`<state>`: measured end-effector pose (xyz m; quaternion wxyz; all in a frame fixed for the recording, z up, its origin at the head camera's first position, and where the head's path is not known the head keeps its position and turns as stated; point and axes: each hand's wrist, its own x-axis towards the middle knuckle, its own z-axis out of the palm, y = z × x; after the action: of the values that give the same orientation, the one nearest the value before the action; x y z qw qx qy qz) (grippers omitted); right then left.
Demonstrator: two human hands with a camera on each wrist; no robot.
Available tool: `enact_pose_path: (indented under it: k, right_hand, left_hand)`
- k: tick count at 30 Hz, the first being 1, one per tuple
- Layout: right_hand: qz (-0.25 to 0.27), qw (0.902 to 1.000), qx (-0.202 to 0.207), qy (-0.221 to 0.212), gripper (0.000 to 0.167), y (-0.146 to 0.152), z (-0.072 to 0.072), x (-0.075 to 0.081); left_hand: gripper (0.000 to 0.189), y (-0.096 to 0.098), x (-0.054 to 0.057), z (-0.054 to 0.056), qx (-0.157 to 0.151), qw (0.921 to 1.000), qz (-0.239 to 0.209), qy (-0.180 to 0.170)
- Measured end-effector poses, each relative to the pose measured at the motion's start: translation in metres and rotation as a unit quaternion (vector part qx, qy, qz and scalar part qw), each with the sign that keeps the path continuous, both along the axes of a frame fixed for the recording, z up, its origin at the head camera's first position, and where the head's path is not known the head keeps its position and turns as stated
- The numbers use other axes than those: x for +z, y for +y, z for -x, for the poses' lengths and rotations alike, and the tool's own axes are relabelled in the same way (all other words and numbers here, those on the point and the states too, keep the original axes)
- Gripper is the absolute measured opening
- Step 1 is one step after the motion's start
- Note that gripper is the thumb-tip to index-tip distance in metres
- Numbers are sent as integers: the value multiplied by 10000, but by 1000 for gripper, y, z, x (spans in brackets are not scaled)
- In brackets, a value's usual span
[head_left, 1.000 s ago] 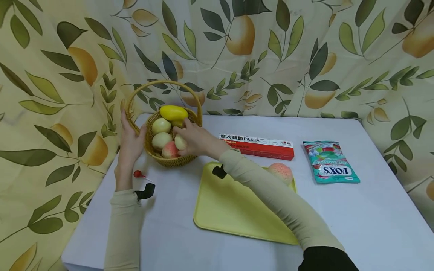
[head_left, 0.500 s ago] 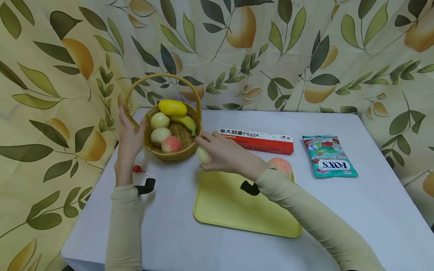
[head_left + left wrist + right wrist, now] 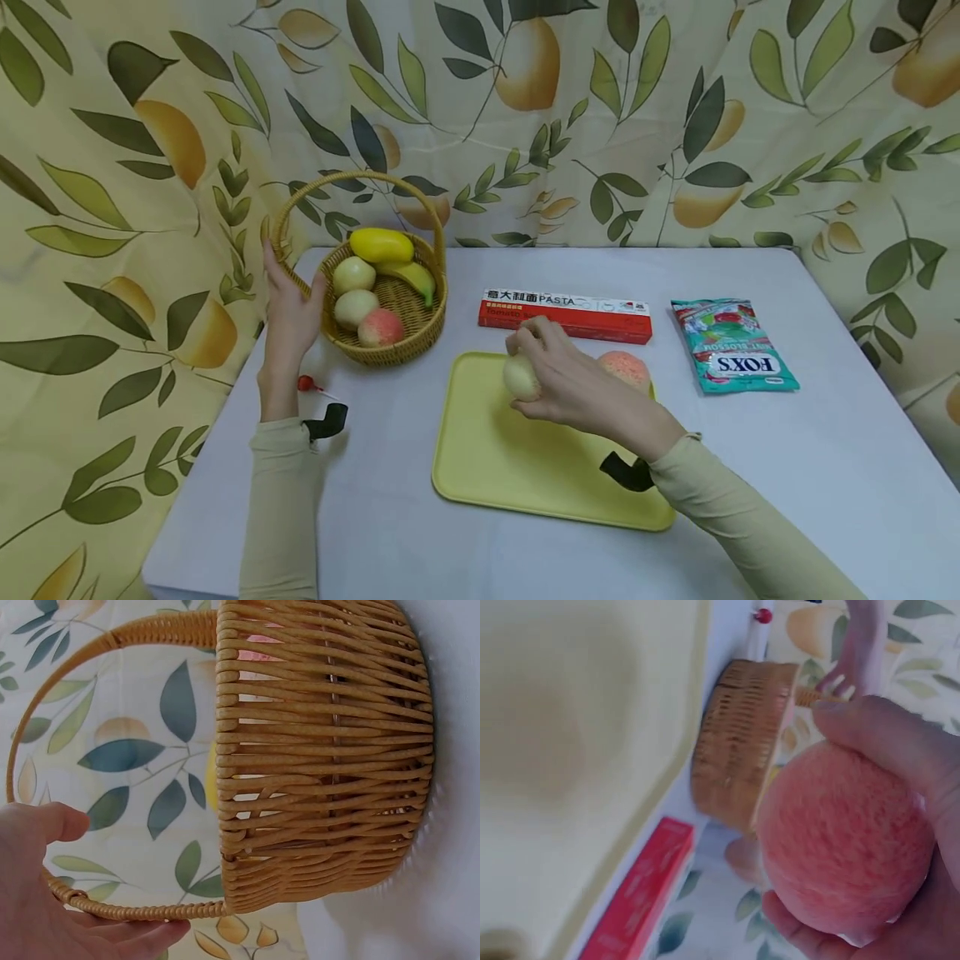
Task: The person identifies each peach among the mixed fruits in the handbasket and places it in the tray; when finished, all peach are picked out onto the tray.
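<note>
My right hand [image 3: 566, 379] grips a peach [image 3: 520, 377] over the yellow tray [image 3: 487, 479]. Its pale side shows in the head view and its pink, speckled side in the right wrist view. Another pink peach [image 3: 624, 367] lies at the tray's far right, partly behind my wrist. My left hand [image 3: 291, 321] is at the handle of the wicker basket [image 3: 386, 356]. In the left wrist view, straight fingers [image 3: 154, 937] lie along the handle, with the thumb apart from it. Inside the basket are a pink peach [image 3: 381, 327], two pale round fruits [image 3: 356, 308], a banana [image 3: 411, 277] and a smooth yellow fruit [image 3: 382, 246].
A red pasta box [image 3: 566, 318] lies behind the tray. To its right is a teal candy bag [image 3: 733, 346]. A red lollipop [image 3: 306, 383] lies beside my left wrist. Patterned cloth hangs behind the white table [image 3: 375, 517].
My right hand has lifted the peach out of the basket and carried it right, over the tray. The banana came into view. My left hand has stayed at the basket handle.
</note>
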<state>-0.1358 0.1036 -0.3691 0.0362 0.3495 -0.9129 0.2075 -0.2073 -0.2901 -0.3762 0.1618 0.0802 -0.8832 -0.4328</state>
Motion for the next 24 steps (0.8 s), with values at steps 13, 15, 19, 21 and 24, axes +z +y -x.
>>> enact_pose_path:
  k: [13, 15, 19, 21, 24]
  right_hand:
    - [30, 9942, -893, -594, 64, 83, -48, -29]
    - [-44, 9922, -999, -742, 63, 89, -54, -34]
    - [-197, 9873, -1231, -981, 56, 99, -63, -45]
    - [-231, 9859, -1319, -1001, 56, 103, -67, -49]
    - [-226, 9857, -1397, -916, 56, 108, -72, -56]
  left_hand:
    - [91, -4, -4, 3, -153, 9996, -206, 128]
    - [89, -5, -4, 3, -131, 9993, -213, 261]
    - [87, -9, -5, 3, -146, 9989, -256, 362]
    - [87, -9, -5, 2, -154, 9990, -277, 318]
    - [87, -7, -6, 2, -135, 9993, -268, 241]
